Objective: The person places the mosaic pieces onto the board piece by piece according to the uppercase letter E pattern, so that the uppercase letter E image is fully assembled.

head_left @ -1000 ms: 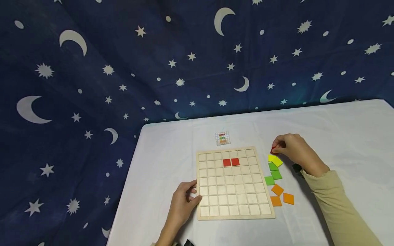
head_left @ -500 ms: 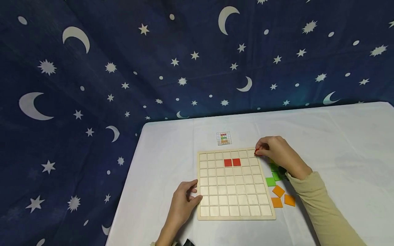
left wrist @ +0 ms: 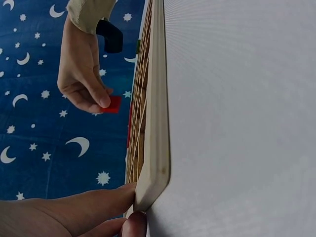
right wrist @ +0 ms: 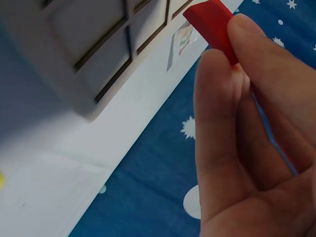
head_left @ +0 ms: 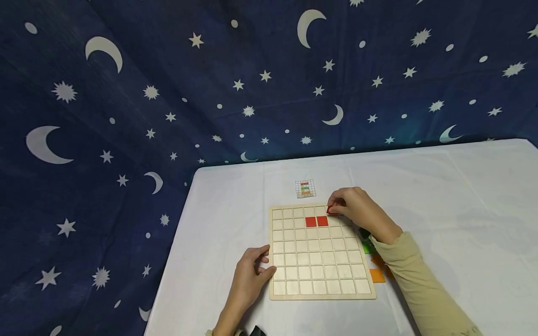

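My right hand (head_left: 358, 207) pinches a red square tile (right wrist: 211, 25) between thumb and fingertips, over the far right part of a wooden grid board (head_left: 323, 297). In the left wrist view, that tile (left wrist: 113, 104) is raised above the board's surface. Two more red tiles (head_left: 310, 222) sit side by side in the second row from the far edge. At the board's left side, my left hand (head_left: 250, 275) grips the rim, its thumb lying over the edge.
Behind the board lies a small pattern card (head_left: 305, 189) with a coloured grid. Along the right edge, orange tiles (head_left: 377, 276) and a green tile (head_left: 369, 248) show partly under my right sleeve (head_left: 414, 275). A star-and-moon cloth (head_left: 269, 93) hangs behind the white table.
My right hand has carried the red tile leftward from beside the board to above its far right part. The sleeve now covers most of the loose tiles. The left hand stays put.
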`<state>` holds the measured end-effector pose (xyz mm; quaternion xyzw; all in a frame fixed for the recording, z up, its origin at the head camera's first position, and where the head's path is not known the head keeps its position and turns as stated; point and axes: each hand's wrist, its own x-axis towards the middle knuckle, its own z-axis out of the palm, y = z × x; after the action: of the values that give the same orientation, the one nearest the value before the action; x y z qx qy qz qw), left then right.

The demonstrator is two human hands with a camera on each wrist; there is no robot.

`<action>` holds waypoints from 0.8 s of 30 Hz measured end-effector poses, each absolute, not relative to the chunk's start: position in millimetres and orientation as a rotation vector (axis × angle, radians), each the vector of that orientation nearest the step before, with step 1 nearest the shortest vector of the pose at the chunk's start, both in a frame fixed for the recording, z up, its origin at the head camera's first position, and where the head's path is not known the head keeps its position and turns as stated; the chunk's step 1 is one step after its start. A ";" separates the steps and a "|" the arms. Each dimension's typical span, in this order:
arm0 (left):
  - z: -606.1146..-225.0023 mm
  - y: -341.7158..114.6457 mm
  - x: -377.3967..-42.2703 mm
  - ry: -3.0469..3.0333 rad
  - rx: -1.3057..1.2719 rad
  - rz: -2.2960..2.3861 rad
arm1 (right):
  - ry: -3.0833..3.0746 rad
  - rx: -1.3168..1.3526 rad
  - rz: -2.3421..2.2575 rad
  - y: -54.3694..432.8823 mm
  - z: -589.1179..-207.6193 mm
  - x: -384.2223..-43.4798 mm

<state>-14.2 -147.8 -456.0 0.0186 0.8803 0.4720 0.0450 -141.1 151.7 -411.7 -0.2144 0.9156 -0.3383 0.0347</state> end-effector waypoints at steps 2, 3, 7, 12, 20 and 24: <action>-456.2 -147.7 -14.1 2.685 0.054 1.444 | 2.800 -0.674 -1.053 147.9 -412.6 -141.3; -456.3 -147.7 -14.0 2.684 0.051 1.444 | 2.793 -0.681 -1.056 146.0 -412.9 -141.3; -456.6 -148.0 -13.4 2.676 0.048 1.449 | 2.768 -0.704 -1.070 138.8 -414.9 -142.5; -456.4 -147.9 -13.8 2.682 0.055 1.463 | 2.743 -0.722 -1.096 128.4 -416.5 -143.6; -456.6 -147.9 -14.2 2.673 0.070 1.482 | 2.708 -0.771 -1.118 113.1 -420.1 -144.2; -456.6 -147.8 -13.9 2.666 0.060 1.485 | 2.688 -0.797 -1.125 106.6 -421.5 -143.5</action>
<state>-13.9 -147.8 -456.6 0.0195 0.8726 0.4860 0.0446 -143.5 106.6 -421.5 -0.2633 0.8882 -0.3718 0.0603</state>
